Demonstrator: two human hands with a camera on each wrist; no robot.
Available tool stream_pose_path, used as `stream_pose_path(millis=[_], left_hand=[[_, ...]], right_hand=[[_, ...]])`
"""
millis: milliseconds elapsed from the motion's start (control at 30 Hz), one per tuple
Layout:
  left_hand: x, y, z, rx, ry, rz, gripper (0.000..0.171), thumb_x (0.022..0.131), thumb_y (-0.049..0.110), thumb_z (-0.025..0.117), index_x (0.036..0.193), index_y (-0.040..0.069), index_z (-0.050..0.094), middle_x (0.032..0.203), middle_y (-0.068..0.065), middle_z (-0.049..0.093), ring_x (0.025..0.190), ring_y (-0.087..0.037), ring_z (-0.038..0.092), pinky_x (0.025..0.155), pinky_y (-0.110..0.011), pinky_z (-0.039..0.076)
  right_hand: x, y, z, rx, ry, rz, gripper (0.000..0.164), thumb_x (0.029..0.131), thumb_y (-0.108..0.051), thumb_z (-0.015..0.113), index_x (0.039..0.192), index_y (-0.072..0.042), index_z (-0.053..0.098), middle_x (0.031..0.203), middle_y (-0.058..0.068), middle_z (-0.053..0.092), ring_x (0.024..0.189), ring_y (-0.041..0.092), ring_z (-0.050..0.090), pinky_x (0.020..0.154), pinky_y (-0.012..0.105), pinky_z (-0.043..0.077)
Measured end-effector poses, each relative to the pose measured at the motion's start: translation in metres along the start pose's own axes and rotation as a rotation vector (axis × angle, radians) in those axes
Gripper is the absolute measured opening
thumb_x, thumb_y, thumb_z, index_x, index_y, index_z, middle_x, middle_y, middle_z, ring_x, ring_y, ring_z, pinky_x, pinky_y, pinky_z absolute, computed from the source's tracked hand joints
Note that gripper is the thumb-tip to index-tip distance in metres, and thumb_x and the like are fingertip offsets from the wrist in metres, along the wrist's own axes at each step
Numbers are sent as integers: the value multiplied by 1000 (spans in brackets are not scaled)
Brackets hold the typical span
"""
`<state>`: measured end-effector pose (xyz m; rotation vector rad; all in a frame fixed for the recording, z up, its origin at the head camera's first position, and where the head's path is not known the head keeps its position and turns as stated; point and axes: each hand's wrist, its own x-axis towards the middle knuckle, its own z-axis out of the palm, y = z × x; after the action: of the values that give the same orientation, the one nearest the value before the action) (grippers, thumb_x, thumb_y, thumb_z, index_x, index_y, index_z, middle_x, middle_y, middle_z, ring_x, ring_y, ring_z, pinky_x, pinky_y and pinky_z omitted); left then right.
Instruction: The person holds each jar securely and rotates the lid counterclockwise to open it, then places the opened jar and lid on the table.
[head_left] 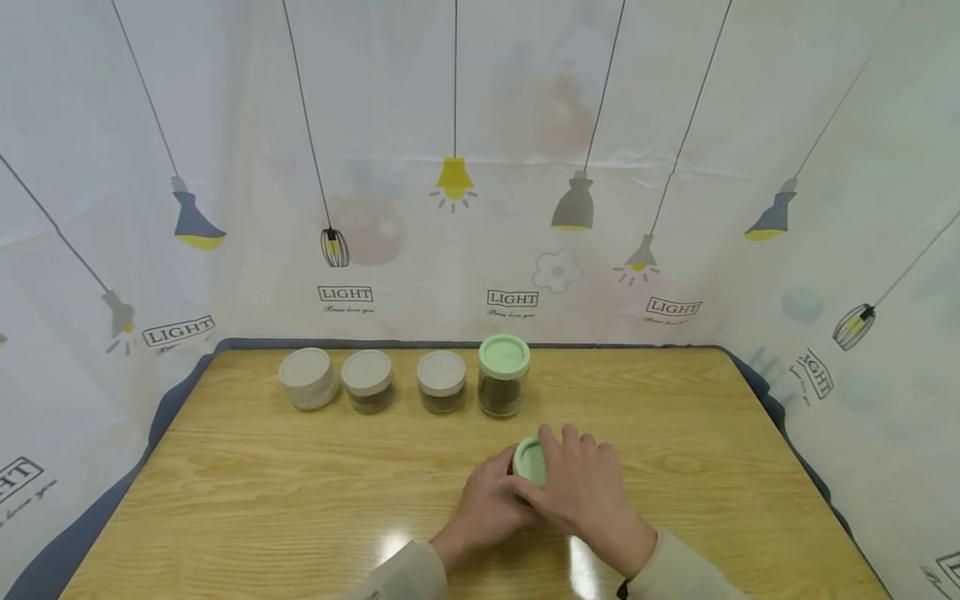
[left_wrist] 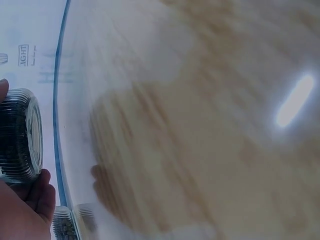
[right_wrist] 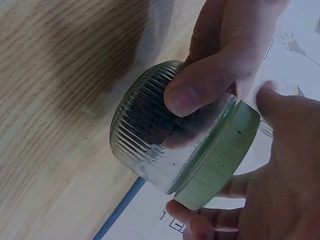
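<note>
A ribbed glass jar [right_wrist: 145, 120] with dark contents is held over the table, its base showing in the left wrist view. My left hand [head_left: 489, 502] grips the glass body, the thumb lying across its side in the right wrist view. On the jar's pale green lid [right_wrist: 220, 157] is my right hand [head_left: 587, 483], with fingers and thumb around the rim. Seen from the head, the right hand covers part of the lid and the left hides most of the glass. The right wrist view shows the jar tilted, with the lid on its mouth.
Along the back of the wooden table [head_left: 300, 500] stands a taller green-lidded jar [head_left: 504, 375]. Left of it are three short jars with white lids, including the nearest one [head_left: 442, 381]. A wall sheet [head_left: 420, 108] printed with lamps rises behind the table's far edge.
</note>
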<state>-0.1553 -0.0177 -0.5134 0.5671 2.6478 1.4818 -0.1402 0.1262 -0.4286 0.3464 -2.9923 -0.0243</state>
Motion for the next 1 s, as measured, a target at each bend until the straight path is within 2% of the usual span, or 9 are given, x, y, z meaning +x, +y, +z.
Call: stream_pose_path(millis=[167,367,467,567,700,900,1000], left_hand=[[0,3,2,25,1,-24,81,66,43,87,134,13,55,117,0,68,105,-16,63,90,-33,53],[1,3,2,18,-3,-27,82,65,45,87,132,12,55,118,-2,68,105,-16,64,89,-32,53],[2,2,1,2,-16,-30,83,65,46,87,134,13,54,120,-1,67,108,-15,64,92,-32,53],[1,2,-1,-28,-33,-47,83,66,48,86,135,16,52,123,1,66,111,-14,63,94,-32,52],[0,0,-4,-55,-50,-49,81,67,50,85,134,19,53,122,3,65,111,-12,62,96,-33,51],[0,-1,-6,-40,-60,-28,86,66,54,84,137,22,49,124,4,64,113,-11,61,97,-33,50],[0,-1,-6,-38,-50,-40,86,68,54,82,139,19,48,125,3,64,114,-12,60,99,-35,50]], right_hand=[[2,1,2,46,-23,7,79,78,-77,55,122,-12,58,98,16,62,65,29,60,51,39,46],[5,4,3,111,-55,-17,70,77,-70,61,122,-15,59,100,14,58,62,23,56,48,35,45],[7,9,4,148,-57,-79,65,76,-65,64,123,-19,59,97,10,56,63,19,53,51,33,45],[9,15,3,185,-65,-182,62,76,-60,67,125,-22,58,98,7,54,68,16,53,56,32,46],[13,25,0,246,-119,-305,64,76,-56,71,131,-26,56,103,4,54,76,14,53,63,31,46],[17,35,-6,276,-178,-397,69,77,-56,71,138,-32,52,115,4,56,88,16,55,72,33,47],[17,36,-9,228,-167,-404,76,77,-66,66,142,-31,49,120,7,57,91,21,59,75,39,49]])
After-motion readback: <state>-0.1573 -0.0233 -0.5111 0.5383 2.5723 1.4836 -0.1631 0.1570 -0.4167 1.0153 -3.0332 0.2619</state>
